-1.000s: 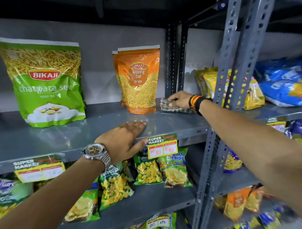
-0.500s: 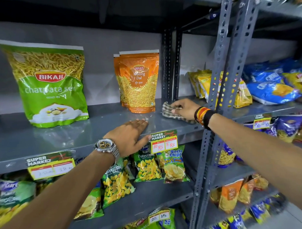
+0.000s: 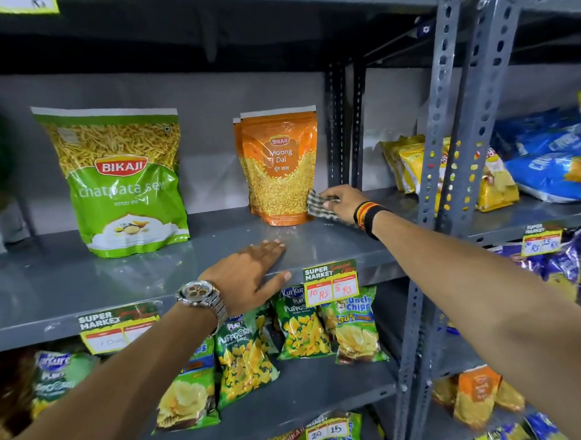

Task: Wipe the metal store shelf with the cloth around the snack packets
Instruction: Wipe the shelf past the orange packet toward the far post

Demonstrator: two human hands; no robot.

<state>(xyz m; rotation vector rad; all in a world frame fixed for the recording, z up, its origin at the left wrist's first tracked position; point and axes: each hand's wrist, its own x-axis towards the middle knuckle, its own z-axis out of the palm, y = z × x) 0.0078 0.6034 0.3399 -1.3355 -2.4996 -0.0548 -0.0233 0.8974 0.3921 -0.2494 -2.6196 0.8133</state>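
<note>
Grey metal shelf (image 3: pixel 332 241): right hand (image 3: pixel 343 201) pinches the checked cloth (image 3: pixel 318 207), now slid left from the shelf's right edge to touch the orange moong dal packet (image 3: pixel 279 169). Left hand (image 3: pixel 251 270) spread flat on front edge. Green sev packet (image 3: pixel 123 179) surroundings probably unwiped.

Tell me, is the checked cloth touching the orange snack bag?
Touching. The head view shows the cloth, held by the right hand, pressed against the orange Moong Dal bag with no gap between them.
</note>
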